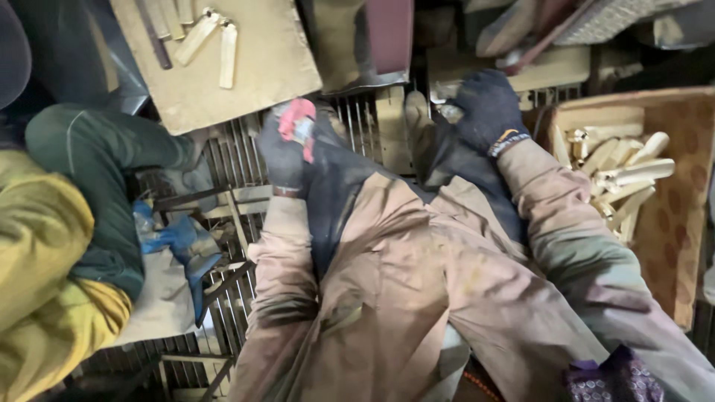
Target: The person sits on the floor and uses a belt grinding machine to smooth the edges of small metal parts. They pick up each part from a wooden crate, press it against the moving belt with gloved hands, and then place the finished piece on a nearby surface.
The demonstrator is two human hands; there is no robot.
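Two gloved hands are ours, seen from above past tan sleeves and a dusty apron. Our left hand (287,149), in a grey glove with a red patch, rests on a metal grate (238,160); its fingers curl downward, and we cannot tell whether they hold anything. Our right hand (485,108), in a dark knit glove, lies palm down on a pale wooden block (417,126) at the far middle, fingers bent loosely over it; whether they grip it is hidden. Right of that hand sits a cardboard box (681,223) filled with short pale wooden pieces (622,179), close beside our right wrist. We judge these pieces light, stiff and dry, easy to pinch across the middle, with rough-cut ends that might catch a glove. Far left, a plywood board (261,67) carries a few similar sticks. Near left, another person's green sleeve (112,171) reaches in beside a blue glove (182,242).
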